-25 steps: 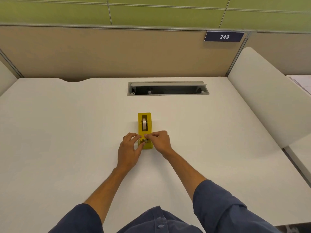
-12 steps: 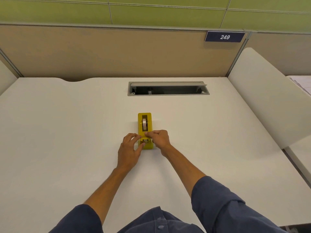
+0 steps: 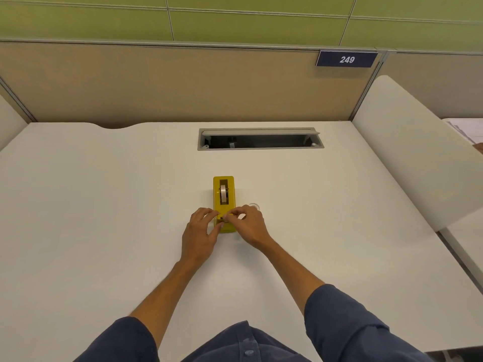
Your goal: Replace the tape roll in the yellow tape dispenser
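While the yellow dispenser [image 3: 224,202] stands mid-desk [image 3: 104,205], well back from the near edge, the tape roll [image 3: 223,193] sits in its slot. My left hand [image 3: 200,232] and right hand [image 3: 247,226] pinch at its near end; what they grip, I cannot tell.

Tape dispenser [image 3: 224,205]: bright yellow, plain, no pattern; slot on top is dark. Tape roll [image 3: 223,193] in the slot: pale, whitish-tan w/ a sheen. Clear roll-like ring [image 3: 253,205] just right of the dispenser: see-through, nearly desk-coloured. Desk [image 3: 104,218]: off-white, plain. Cable tray [image 3: 260,139] set in the desk: grey frame, black inside. Partition [image 3: 170,82] behind: tan/beige, plain, w/ grey trim; panels above [image 3: 235,19] are olive green, split by thin pale lines. Number plate [image 3: 347,59]: dark navy w/ white "249". Side divider [image 3: 407,152] at right: white. Sleeves [image 3: 347,327] & shirt front: dark slate blue, buttons same colour.
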Demonstrator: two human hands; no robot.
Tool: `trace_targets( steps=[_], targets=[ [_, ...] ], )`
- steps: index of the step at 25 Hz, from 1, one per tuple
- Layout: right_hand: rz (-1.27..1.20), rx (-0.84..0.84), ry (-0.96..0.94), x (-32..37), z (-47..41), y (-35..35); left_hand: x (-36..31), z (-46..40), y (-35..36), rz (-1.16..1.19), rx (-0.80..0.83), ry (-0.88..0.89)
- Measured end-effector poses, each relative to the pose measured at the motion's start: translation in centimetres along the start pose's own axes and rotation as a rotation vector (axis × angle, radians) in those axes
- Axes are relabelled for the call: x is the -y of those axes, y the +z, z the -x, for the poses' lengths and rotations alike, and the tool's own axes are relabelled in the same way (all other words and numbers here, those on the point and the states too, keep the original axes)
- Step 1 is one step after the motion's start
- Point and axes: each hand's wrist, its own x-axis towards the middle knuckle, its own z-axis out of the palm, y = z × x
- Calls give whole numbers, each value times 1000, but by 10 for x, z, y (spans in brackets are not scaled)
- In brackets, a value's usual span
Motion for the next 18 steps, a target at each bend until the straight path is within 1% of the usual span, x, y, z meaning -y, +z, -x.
trace_targets(
  steps=[6,11,15,18],
  targets=[
    [279,13,-185,-6,6,-5,-2,-1,0,-3,18,-40],
    [509,10,-353,-9,6,-7,-3,-3,-1,-32,21,-37],
    [551,-20,-380,-9,8,-4,-4,-5,-3,-45,45,-51],
    [541,11,-352,-6,8,-8,-3,-7,-5,-46,75,-63]
  ],
)
